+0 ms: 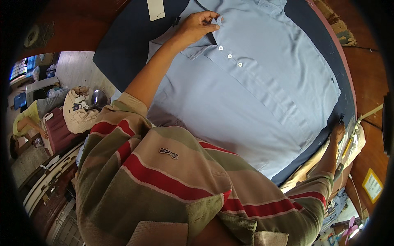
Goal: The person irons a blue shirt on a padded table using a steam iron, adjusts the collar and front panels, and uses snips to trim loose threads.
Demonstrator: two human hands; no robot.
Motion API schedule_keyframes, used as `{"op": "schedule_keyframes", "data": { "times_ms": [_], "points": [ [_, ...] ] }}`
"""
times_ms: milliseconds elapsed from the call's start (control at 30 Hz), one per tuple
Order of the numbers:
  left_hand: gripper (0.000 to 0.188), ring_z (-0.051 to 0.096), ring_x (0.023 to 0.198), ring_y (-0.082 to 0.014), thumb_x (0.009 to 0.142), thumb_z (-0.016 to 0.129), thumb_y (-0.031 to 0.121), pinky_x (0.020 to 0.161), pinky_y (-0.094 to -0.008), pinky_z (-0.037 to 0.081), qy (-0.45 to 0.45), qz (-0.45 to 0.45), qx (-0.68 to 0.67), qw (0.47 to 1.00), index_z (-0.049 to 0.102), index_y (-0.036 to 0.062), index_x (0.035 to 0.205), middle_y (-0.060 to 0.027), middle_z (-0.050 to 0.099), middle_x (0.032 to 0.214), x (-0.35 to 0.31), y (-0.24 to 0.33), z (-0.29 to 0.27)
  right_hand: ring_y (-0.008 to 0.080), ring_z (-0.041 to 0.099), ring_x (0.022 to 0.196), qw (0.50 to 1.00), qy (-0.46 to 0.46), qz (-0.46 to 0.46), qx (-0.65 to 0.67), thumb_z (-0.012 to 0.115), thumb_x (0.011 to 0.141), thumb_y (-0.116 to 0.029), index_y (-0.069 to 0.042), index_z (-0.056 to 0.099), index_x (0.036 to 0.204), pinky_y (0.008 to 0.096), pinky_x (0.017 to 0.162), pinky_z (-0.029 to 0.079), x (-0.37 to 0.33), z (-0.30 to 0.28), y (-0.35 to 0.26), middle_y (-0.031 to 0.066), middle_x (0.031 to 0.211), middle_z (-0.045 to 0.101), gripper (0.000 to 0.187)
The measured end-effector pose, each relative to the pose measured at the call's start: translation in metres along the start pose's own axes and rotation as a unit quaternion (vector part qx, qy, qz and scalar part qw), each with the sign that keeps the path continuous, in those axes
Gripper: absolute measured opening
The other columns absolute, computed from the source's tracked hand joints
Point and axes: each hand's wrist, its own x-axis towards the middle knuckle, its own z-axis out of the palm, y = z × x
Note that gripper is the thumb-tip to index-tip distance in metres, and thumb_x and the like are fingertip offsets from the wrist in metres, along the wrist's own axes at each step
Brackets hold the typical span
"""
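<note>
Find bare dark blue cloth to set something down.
The widest bare dark blue cloth lies left of the light blue shirt, below the white tag. A narrow strip edges the shirt's right side. The shirt, pinched by the left hand, fills the middle; the right hand crowds that strip.

Garment workshop: shirt (pixel 262 69) on cloth-covered table (pixel 123 51), co-worker (pixel 28 119), heaped clothing (pixel 78 117).

A creased, pale-blue shirt (pixel 262 94) lies spread on navy cloth (pixel 123 49).
</note>
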Motion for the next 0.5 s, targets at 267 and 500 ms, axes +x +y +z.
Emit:
{"op": "schedule_keyframes", "data": {
  "times_ms": [267,500],
  "points": [
    [0.030,0.044,0.072,-0.0024,0.084,0.062,0.014,0.067,-0.0191,0.037,-0.001,-0.057,-0.044,0.997,0.061,0.0094,0.114,0.0065,0.050,0.077,-0.008,0.007,0.016,0.0285,0.057,0.090,0.903,0.150,-0.072,0.396,0.043,0.091,-0.025,0.007,0.056,0.108,0.0360,0.076,0.046,-0.006,-0.067,-0.120,0.0182,0.099,0.059,0.038],
    [0.031,0.046,0.073,-0.0015,0.084,0.061,0.007,0.068,-0.0171,0.039,0.016,-0.010,-0.101,0.995,0.059,0.0058,0.114,0.0050,0.054,0.080,-0.004,-0.006,0.023,0.0093,0.048,0.085,0.779,-0.198,-0.184,0.566,0.044,0.095,-0.031,-0.005,0.054,0.117,0.0238,0.074,0.042,-0.093,-0.201,-0.382,0.0023,0.103,0.057,0.035]
  ]
}}
